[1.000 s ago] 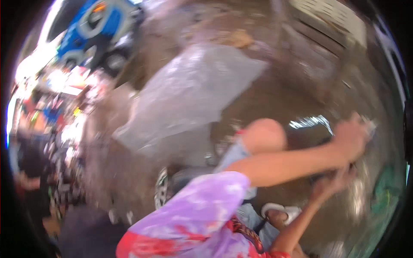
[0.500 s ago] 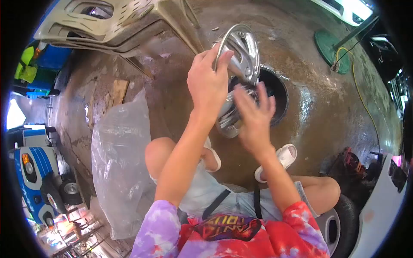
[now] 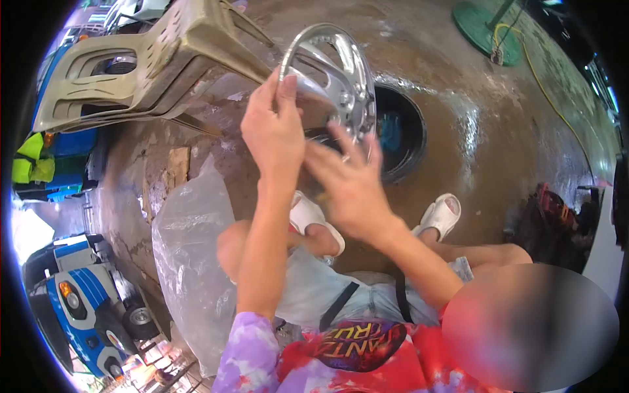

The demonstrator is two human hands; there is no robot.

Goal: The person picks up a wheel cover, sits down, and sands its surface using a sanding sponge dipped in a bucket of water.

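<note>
A shiny silver wheel cover [image 3: 357, 85] is held up at the centre top, tilted, above a black tub [image 3: 414, 134] on the wet floor. My left hand [image 3: 272, 131] grips its rim on the left side, thumb and fingers closed round the edge. Just below the cover's lower part is my right hand [image 3: 354, 180], fingers spread and a little blurred; whether they touch the cover cannot be made out. Something blue-green lies inside the tub, partly hidden by the cover.
Stacked beige plastic chairs [image 3: 157, 62] stand at the upper left. A clear plastic bag [image 3: 193, 255] lies left of my legs. A green round base [image 3: 475, 29] with a yellow hose is at the upper right, dark items [image 3: 547, 219] at the right. A blue-and-white vehicle [image 3: 85, 308] is lower left.
The view has swung round since the earliest frame, bringing the tub and chairs in. Since half a second ago, the wheel cover and both hands have shifted left; the second silver piece below it no longer shows.
</note>
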